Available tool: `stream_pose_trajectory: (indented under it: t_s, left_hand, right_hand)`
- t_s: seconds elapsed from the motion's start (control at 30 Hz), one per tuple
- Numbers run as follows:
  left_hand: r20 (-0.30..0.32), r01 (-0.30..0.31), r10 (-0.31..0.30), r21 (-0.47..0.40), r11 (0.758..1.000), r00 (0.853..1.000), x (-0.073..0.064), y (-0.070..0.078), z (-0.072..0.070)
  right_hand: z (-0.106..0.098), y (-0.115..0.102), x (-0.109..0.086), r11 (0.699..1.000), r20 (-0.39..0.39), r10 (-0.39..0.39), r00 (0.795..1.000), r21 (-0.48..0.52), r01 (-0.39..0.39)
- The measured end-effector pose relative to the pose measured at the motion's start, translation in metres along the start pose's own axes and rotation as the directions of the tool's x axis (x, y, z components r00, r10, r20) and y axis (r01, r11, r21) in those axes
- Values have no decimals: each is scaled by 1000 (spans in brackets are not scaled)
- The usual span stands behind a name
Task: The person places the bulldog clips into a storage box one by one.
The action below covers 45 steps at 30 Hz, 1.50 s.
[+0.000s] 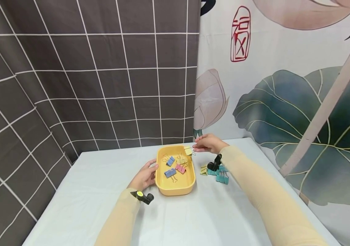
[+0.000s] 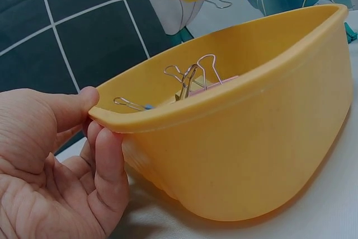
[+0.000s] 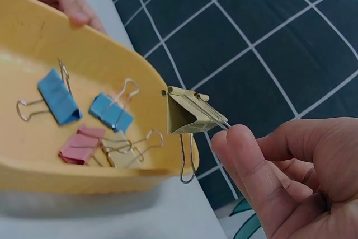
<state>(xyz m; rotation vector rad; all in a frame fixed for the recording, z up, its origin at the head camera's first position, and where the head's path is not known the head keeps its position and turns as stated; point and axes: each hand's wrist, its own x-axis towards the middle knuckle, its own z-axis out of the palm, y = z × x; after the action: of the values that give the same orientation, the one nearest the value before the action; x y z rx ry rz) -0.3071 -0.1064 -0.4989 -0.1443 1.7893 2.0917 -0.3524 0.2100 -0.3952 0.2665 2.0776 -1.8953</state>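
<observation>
"So, what have you got in the hands from your end?"

"Through my wrist feed, the right hand [image 1: 209,143] is nearly closed at the fingertips, pinching one wire handle of a yellow binder clip [image 3: 193,117]. The clip's body sticks out past the fingertips, and its other handle hangs down."

"And the left hand [image 1: 145,176]?"

"I see it holding the rim of the yellow container [image 1: 176,192], thumb over the edge and fingers bent against the outside wall. Only the thickness of that wall separates them."

"Where's the pinched clip compared with the container?"

"Up off the counter [image 1: 101,194], by the far corner of the rim on the right hand's side. My left wrist view shows a gap between clip and rim. The container itself sits between the two hands."

"Anything inside it?"

"I count four clips: two blue clips [image 3: 59,96], a pink clip [image 3: 81,145] and another yellow clip [image 3: 120,150] right beside the pink one. All of them lie to the right of the left hand's fingers."

"And outside?"

"On the nearer side of the right hand, close to its wrist, I have a third yellow clip [image 1: 204,170] with some teal clips [image 1: 222,177] just beside it. The wrist camera [image 1: 214,163] partly covers that group in my head view, so I can't tell how many teal ones there are."
</observation>
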Motion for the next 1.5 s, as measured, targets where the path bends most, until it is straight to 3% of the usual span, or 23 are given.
stream_pose_trajectory:
  t_s: [1.1,1.5]
  left_hand:
    - [-1,-7,7,-3,1000,1000,2,-2,0]
    - [-11,3,-3,2,1000,1000,-1,-1,1]
  right_hand:
    - [47,-2,-9,997,147,-12,989,-70,23]
    - [41,-3,-13,997,132,4,991,-83,7]
